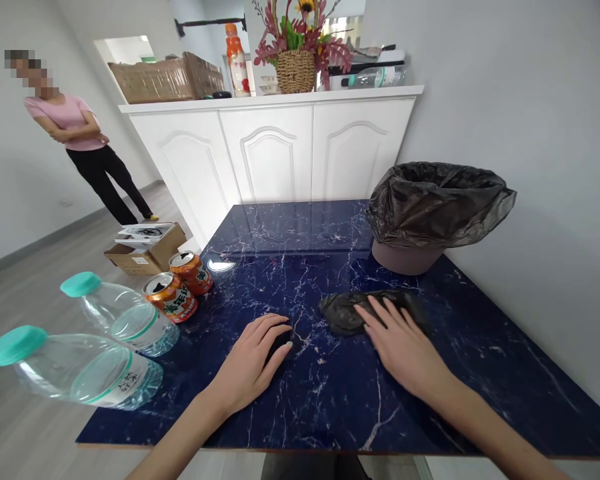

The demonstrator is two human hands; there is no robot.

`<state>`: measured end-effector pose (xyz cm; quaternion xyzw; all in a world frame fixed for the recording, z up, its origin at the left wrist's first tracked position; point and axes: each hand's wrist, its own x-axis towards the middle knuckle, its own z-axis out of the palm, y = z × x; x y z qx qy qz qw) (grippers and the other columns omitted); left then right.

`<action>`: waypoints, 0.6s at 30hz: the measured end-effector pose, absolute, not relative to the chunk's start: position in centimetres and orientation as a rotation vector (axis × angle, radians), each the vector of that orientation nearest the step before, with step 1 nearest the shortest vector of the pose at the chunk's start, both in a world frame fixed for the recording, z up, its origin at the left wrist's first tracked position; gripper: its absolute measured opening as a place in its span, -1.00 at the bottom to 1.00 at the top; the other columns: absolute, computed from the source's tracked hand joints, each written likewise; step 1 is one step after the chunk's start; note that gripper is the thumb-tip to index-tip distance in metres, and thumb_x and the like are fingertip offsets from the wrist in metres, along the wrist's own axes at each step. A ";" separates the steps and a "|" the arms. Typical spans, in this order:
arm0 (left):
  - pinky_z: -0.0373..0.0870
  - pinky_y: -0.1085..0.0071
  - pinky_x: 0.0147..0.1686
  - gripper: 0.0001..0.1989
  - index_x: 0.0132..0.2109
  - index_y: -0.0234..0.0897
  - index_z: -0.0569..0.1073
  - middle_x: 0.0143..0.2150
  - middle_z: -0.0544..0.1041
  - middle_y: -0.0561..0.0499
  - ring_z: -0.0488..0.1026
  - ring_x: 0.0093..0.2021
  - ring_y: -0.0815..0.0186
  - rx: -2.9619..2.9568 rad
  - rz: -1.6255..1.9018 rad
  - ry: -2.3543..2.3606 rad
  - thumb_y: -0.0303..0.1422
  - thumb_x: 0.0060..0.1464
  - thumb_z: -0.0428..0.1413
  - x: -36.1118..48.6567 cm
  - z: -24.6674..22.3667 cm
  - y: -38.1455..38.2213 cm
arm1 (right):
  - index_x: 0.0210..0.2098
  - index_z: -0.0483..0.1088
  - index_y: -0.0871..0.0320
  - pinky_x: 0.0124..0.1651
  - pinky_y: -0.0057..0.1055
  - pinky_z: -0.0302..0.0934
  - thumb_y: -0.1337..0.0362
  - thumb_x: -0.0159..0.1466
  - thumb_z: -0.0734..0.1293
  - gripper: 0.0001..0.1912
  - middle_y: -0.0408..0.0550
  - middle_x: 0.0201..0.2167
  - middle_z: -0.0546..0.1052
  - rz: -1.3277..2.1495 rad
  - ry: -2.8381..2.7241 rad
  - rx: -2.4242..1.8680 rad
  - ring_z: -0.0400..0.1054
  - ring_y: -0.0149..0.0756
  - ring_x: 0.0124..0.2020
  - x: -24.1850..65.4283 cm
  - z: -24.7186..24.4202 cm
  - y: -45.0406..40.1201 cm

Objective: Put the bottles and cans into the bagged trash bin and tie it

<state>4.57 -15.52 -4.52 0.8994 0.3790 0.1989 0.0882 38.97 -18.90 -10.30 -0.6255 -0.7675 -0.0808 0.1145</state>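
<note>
Two grips spread: right hand (405, 343) partly hiding black bag (343, 313); left hand (250, 360) over blue tabletop (320, 393), palm hidden.

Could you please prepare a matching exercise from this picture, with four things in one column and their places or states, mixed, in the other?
Things:
1. cans
2. bin
3. right hand
4. flower basket

Places or states:
A. on the white cabinet
B. beside the bottles
C. resting on crumpled black plastic
D. lined with a dark bag

Right pairs: 1-B, 2-D, 3-C, 4-A
</note>
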 end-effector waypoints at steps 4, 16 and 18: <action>0.39 0.02 0.39 -0.70 0.26 -0.12 0.46 0.33 0.51 -0.07 0.41 0.37 0.08 2.666 0.613 1.131 -0.24 0.49 0.02 4.7 -4.5 -15.5 | 0.51 0.23 -0.02 0.41 0.19 0.21 0.12 0.56 0.03 -0.41 0.05 0.53 0.23 -0.252 -2.224 -1.815 0.16 0.17 0.50 47.6 -12.4 -18.0; 0.36 0.00 0.40 -0.71 0.25 -0.04 0.45 0.36 0.47 -0.05 0.38 0.39 0.10 2.580 0.572 1.117 -0.22 0.49 0.03 4.7 -4.2 -15.1 | 0.47 0.23 0.03 0.55 0.15 -0.01 0.12 0.51 0.26 -0.43 0.08 0.45 0.35 -0.368 -2.089 -1.499 0.20 0.06 0.48 52.1 -8.6 -20.5; 0.36 0.01 0.39 -0.72 0.23 -0.04 0.46 0.34 0.48 -0.05 0.40 0.37 0.10 2.517 0.605 1.119 -0.20 0.49 0.03 5.3 -4.2 -14.4 | 0.39 0.31 0.01 0.54 0.06 0.06 0.22 0.51 0.28 -0.52 0.04 0.37 0.45 -0.277 -2.033 -1.395 0.28 -0.03 0.43 48.3 -7.0 -20.5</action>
